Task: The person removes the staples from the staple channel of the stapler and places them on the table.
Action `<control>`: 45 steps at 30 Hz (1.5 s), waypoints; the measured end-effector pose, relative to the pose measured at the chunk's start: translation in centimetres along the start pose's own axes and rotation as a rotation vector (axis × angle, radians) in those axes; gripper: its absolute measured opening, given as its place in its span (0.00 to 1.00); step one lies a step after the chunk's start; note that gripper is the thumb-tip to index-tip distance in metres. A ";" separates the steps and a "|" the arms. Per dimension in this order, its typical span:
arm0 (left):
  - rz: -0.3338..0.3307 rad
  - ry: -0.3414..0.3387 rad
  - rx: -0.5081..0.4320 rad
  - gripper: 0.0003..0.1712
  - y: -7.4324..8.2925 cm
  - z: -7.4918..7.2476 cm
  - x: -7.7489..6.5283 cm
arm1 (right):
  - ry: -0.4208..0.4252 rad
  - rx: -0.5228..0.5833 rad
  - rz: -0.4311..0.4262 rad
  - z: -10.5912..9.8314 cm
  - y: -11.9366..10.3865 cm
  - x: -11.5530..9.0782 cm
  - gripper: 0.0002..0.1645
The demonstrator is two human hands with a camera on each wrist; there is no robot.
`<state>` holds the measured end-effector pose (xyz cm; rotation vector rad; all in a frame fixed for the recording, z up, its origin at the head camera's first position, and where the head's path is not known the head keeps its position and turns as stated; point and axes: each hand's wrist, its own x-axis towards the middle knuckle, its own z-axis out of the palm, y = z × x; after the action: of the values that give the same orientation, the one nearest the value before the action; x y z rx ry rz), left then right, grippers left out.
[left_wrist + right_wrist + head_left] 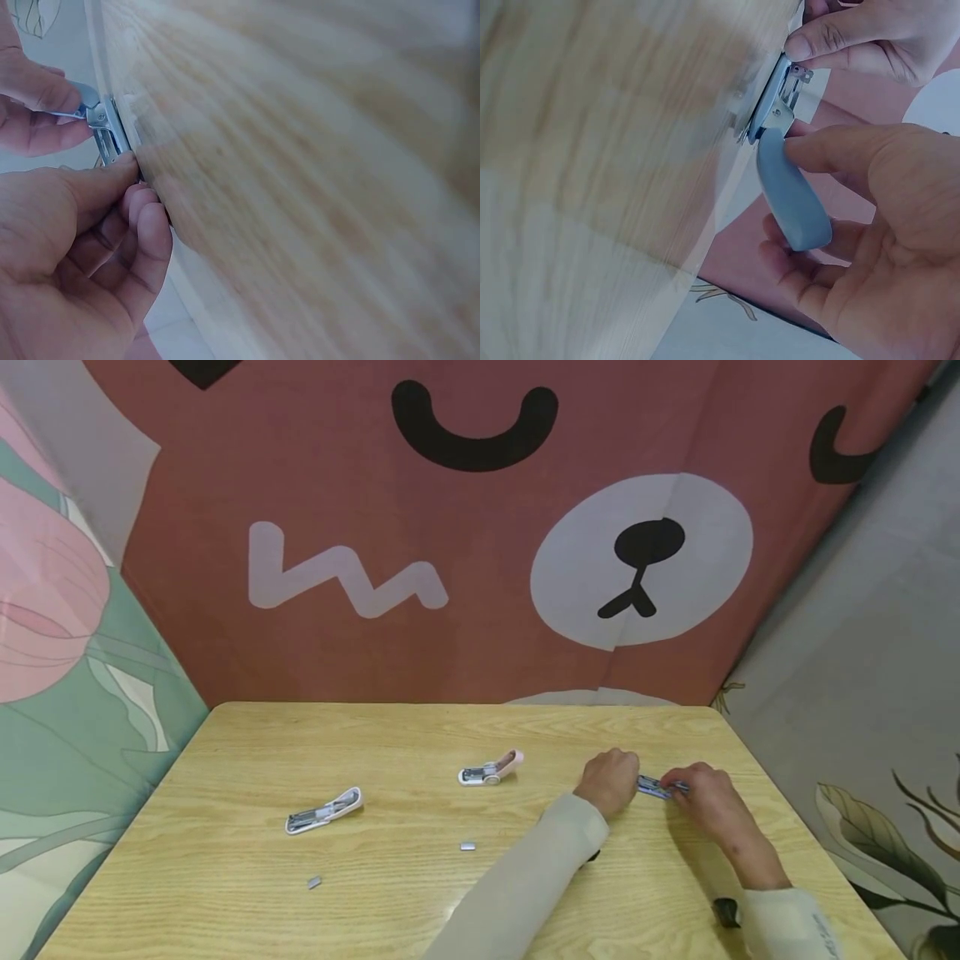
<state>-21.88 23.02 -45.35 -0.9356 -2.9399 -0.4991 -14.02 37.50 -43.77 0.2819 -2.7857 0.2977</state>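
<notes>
A blue stapler [795, 195] with its metal inner parts showing is folded open at the right of the table. My right hand [705, 797] holds its blue handle between thumb and fingers, as the right wrist view shows. At the other end, my left hand [609, 781] pinches the stapler's tip close over the tabletop; in the left wrist view that thumb and fingertips [154, 225] meet at the end of the metal part. What lies between those fingertips is hidden.
On the wooden table [225, 877] lie a white stapler [322, 812] at left and a pink-and-white stapler [489, 769] near the middle, both open. In front of them lie two small grey staple strips, one left [314, 882] and one central [468, 846]. Printed cloth [360, 660] hangs behind the table.
</notes>
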 end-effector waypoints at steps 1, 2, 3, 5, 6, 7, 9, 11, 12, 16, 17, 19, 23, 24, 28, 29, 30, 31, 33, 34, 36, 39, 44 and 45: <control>0.000 0.001 -0.002 0.11 -0.1 0.0 0.0 | -0.001 0.001 -0.003 0.0 -0.1 0.1 0.12; 0.001 0.001 -0.005 0.11 -0.1 0.0 0.0 | -0.003 0.002 -0.005 0.1 -0.1 0.2 0.12; 0.001 0.000 -0.009 0.12 -0.1 0.0 0.0 | -0.008 0.005 -0.006 0.1 -0.2 0.3 0.12; 0.001 -0.002 -0.012 0.12 -0.2 0.1 0.1 | -0.021 0.005 -0.003 0.2 -0.4 0.4 0.11; 0.000 -0.003 -0.012 0.13 -0.2 0.1 0.1 | -0.031 0.003 -0.001 0.2 -0.5 0.5 0.10; 0.000 -0.002 -0.009 0.13 -0.2 0.2 0.1 | -0.041 0.000 0.003 0.2 -0.5 0.6 0.09; -0.006 -0.007 -0.006 0.13 -0.1 0.3 0.2 | -0.060 -0.005 0.012 0.2 -0.6 0.6 0.07; -0.012 -0.016 -0.002 0.13 -0.1 0.3 0.3 | -0.077 -0.006 0.024 0.2 -0.7 0.7 0.05; -0.015 -0.020 -0.002 0.14 0.0 0.3 0.3 | -0.079 -0.006 0.027 0.3 -0.7 0.7 0.05; -0.020 -0.035 0.003 0.13 0.0 0.4 0.3 | -0.087 -0.007 0.048 0.3 -0.8 0.9 0.04; -0.020 -0.035 0.004 0.13 0.0 0.4 0.3 | -0.089 -0.006 0.056 0.3 -0.9 0.9 0.04; -0.018 -0.030 0.008 0.12 0.0 0.4 0.3 | -0.095 -0.012 0.080 0.3 -1.1 1.0 0.04; -0.017 -0.019 0.009 0.10 0.0 0.2 0.2 | -0.114 -0.021 0.137 0.3 -1.5 1.1 0.04; -0.016 -0.017 0.009 0.10 0.0 0.1 0.2 | -0.120 -0.017 0.150 0.4 -1.5 1.2 0.04; -0.015 -0.011 0.010 0.10 0.0 0.0 0.1 | -0.148 0.015 0.186 0.4 -1.8 1.5 0.06; -0.013 -0.012 0.009 0.10 0.0 0.0 0.0 | -0.157 0.029 0.198 0.5 -1.9 1.5 0.07; -0.013 -0.012 0.008 0.10 0.0 0.0 0.0 | -0.162 0.041 0.211 0.5 -2.0 1.6 0.08; -0.013 -0.011 0.008 0.11 0.0 0.1 0.0 | -0.166 0.047 0.221 0.5 -2.0 1.6 0.08; -0.014 -0.017 0.003 0.11 0.0 0.1 0.1 | -0.173 0.066 0.242 0.5 -2.1 1.6 0.09; -0.016 -0.020 0.002 0.11 0.0 0.1 0.1 | -0.174 0.075 0.251 0.5 -2.1 1.6 0.09; -0.018 -0.025 -0.001 0.12 0.0 0.1 0.1 | -0.169 0.094 0.266 0.5 -2.1 1.6 0.09; -0.014 -0.029 -0.008 0.13 0.0 0.2 0.1 | -0.156 0.107 0.276 0.5 -2.0 1.6 0.08; -0.018 -0.044 -0.016 0.14 -0.1 0.2 0.1 | -0.140 0.116 0.275 0.6 -1.9 1.8 0.07; -0.024 -0.046 -0.013 0.14 -0.1 0.1 0.1 | -0.144 0.123 0.280 0.7 -1.9 1.8 0.08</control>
<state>-21.97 23.00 -45.48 -0.9262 -2.9955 -0.5050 -15.46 35.24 -43.44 -0.0642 -2.9539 0.5366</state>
